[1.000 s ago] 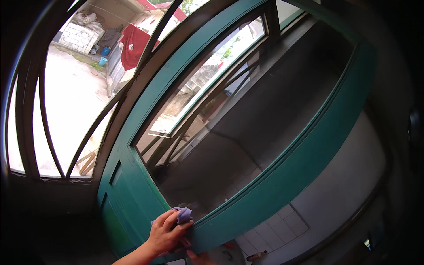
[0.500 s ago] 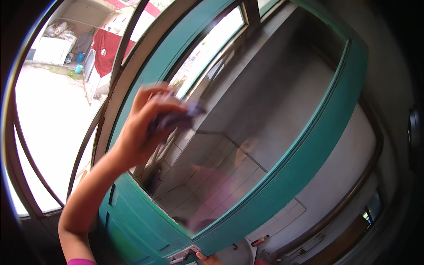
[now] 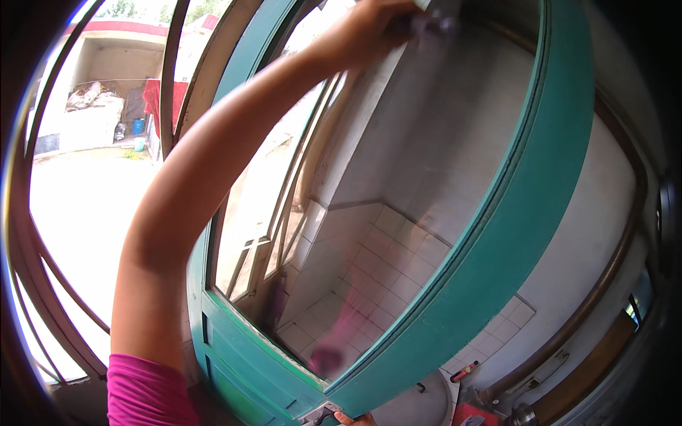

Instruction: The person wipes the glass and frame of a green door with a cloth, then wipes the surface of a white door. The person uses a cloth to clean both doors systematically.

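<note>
The teal door (image 3: 506,255) fills most of the view, slanting, with a long glass pane (image 3: 419,167) that shows white wall tiles and a dim pink reflection. Across its left side reaches the left arm, bent at the elbow, in 1 short magenta sleeve (image 3: 153,390). Beyond, curved window bars (image 3: 170,71) front a bright yard; at right a brown pipe (image 3: 619,273) bends along the wall. A pale basin (image 3: 413,408) sits low behind the door. The left hand (image 3: 380,21), high before the pane's upper part, grasps a purplish cloth (image 3: 436,25); motion blur hides whether the cloth touches the glass. The right hand (image 3: 355,419), cut off by the lower edge, has its fingers at the door's edge beside the handle (image 3: 323,413); I cannot tell how firmly they close. Outside stand 2 small blue buckets (image 3: 138,126).
</note>
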{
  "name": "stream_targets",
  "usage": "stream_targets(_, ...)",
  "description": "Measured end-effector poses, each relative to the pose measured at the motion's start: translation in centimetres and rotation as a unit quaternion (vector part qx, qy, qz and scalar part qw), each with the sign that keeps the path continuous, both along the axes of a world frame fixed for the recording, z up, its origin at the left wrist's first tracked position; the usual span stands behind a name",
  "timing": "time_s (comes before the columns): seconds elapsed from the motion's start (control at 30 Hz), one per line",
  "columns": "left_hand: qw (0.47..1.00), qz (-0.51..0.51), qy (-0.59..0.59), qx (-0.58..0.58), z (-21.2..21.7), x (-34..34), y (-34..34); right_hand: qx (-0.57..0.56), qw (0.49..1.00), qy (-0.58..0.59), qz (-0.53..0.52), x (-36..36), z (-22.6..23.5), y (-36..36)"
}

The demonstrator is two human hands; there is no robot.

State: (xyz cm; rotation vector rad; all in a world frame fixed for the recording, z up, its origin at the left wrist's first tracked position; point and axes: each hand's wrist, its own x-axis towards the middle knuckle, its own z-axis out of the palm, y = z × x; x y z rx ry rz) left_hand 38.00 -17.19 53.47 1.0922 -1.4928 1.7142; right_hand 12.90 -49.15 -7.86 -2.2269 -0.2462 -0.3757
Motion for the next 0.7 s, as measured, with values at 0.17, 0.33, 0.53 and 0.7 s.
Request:
stream_targets(0.17,0.991,0.011,0.053,0.122,-25.0,-1.5,1.0,0.021,0.998,0.052,-0.025,-1.5,2.0,0.0)
stream_targets(0.33,0.867,0.072,0.157,0.467,-38.8,-5.5,7.8,0.027,0.99,0.137,-0.011,1.4,-0.7,-1.8)
stream_targets(0.53,0.975,0.018,0.112,0.193,-21.4,-2.7,5.4,0.14,0.981,0.114,-0.074,-1.0,0.5,-2.4)
stream_targets(0.7,0.986,0.075,0.015,-0.149,3.0,0.3,4.3,0.144,0.982,0.108,-0.063,0.7,-0.1,-1.6)
